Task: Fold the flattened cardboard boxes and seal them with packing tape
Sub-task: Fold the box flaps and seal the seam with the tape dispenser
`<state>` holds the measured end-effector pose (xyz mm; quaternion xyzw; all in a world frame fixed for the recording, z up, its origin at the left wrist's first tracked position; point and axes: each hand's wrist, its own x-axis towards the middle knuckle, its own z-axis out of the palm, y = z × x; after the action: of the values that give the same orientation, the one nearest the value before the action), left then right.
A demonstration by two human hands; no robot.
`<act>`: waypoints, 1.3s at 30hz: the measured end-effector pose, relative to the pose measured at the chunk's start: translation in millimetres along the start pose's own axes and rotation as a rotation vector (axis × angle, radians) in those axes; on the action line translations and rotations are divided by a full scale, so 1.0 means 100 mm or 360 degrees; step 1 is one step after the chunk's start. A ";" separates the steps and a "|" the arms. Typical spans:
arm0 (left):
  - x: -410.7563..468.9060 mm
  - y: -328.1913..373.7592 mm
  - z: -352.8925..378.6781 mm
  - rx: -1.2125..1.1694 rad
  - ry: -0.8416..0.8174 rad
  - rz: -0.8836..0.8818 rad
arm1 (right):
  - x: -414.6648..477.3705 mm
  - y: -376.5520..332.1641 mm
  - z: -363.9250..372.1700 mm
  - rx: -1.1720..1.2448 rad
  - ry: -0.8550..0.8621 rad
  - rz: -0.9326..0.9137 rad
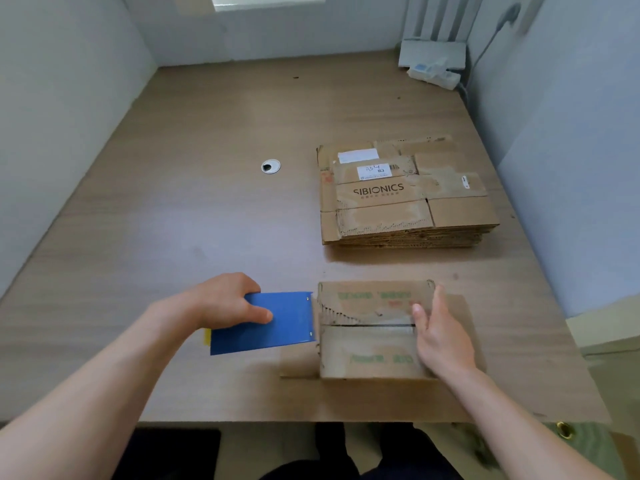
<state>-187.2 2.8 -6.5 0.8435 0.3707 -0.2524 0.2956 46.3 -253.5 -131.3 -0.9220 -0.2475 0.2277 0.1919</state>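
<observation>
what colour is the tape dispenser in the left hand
Blue, with a bit of yellow at its near end; the tape dispenser shows clearly in the head view.

A wood-grain table (207, 220) is filling most of the view, with a round silver cable grommet (270, 166) sitting in its surface. Small white packages (434, 72) are lying in the far right corner, near a grey cable (490, 46) hanging down the pale wall (571, 116). A bright window (268, 1) is glowing at the top.
</observation>
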 end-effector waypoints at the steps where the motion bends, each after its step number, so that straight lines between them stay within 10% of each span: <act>1: -0.01 -0.05 0.00 0.0005 0.0000 -0.0016 | 0.00 0.00 0.00 -0.0006 0.0010 -0.0009; 17: 0.24 0.19 0.42 0.0740 0.0352 -0.0152 | -0.05 -0.07 -0.02 -0.0020 0.0015 -0.0011; 26: 0.27 -0.15 0.86 0.0522 0.0956 -0.0409 | -0.03 -0.06 -0.02 -0.0006 0.0017 -0.0010; 33: 0.31 -0.48 1.08 0.0185 0.0827 -0.0566 | -0.01 -0.05 0.01 -0.0040 0.0025 0.0011; 37: 0.21 0.23 1.22 -0.0195 0.1411 0.0004 | 0.01 -0.03 0.03 -0.0051 0.0037 0.0003; 39: 0.21 0.77 1.39 -0.0514 0.1134 0.0161 | 0.00 -0.03 0.03 -0.0050 0.0035 0.0012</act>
<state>-143.4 -125.3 -93.3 0.8381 0.4430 0.1326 0.2893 43.5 -250.3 -131.9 -0.9283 -0.2453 0.2145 0.1793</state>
